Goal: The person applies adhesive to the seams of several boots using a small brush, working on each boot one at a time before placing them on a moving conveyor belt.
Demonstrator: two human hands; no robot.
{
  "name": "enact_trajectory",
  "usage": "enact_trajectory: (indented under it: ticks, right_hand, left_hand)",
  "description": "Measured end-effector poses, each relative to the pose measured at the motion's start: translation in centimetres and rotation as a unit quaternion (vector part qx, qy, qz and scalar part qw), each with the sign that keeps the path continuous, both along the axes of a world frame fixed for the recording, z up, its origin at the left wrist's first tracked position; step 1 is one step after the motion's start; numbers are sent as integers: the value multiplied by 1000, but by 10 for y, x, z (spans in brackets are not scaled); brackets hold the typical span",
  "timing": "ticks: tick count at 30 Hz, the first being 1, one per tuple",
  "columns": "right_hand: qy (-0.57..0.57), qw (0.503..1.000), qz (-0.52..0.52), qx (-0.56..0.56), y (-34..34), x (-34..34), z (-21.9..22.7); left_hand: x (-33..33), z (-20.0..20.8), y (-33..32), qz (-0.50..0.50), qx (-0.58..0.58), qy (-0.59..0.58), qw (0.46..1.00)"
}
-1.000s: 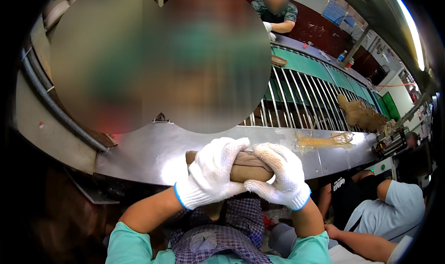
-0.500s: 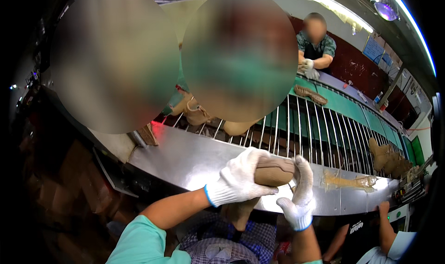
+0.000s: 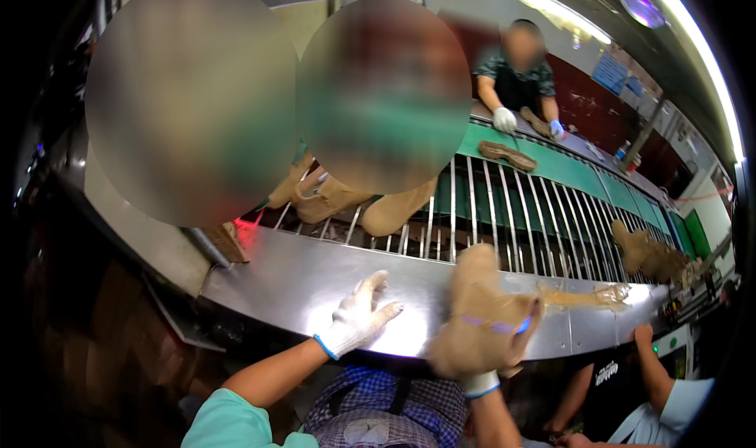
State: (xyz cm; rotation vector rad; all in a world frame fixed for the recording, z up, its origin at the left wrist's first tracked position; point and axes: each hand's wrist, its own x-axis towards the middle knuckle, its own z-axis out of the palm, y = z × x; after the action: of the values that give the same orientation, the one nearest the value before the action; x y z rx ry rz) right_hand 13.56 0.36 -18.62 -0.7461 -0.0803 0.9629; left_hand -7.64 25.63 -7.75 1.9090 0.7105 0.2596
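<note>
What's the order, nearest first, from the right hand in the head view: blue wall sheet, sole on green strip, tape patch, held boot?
1. Held boot, in the right hand.
2. Tape patch, rightward on the metal ledge.
3. Sole, on the far green strip.
4. Blue wall sheet, upper right.

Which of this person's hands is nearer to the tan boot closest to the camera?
The right. The right hand is at the tan boot's lower side, mostly hidden behind it; the left hand is apart, off to its left, empty.
</note>
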Motion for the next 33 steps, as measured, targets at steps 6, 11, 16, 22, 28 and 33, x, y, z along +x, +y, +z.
enact_trajectory:
  ticks: [6, 11, 16, 22, 28, 33]
  right_hand:
    - [-78, 989, -127, 26, 22, 207, 46]
    - [-192, 928, -280, -154, 19, 331, 78]
    - [-148, 975, -116, -116, 103, 276, 104]
    - [31, 973, -179, -145, 145, 217, 115]
    - [-259, 937, -203, -115, 154, 187, 161]
    - [-502, 791, -234, -261, 180, 64, 176]
  left_hand:
    - [-46, -72, 51, 99, 123, -103, 982]
    - [-22, -71, 46, 97, 105, -132, 981]
    - [-40, -62, 51, 118, 89, -76, 986]
    - [-38, -61, 53, 132, 92, -96, 982]
    - [-37, -79, 58, 139, 100, -118, 978]
    - [-46, -72, 57, 150, 151, -96, 972]
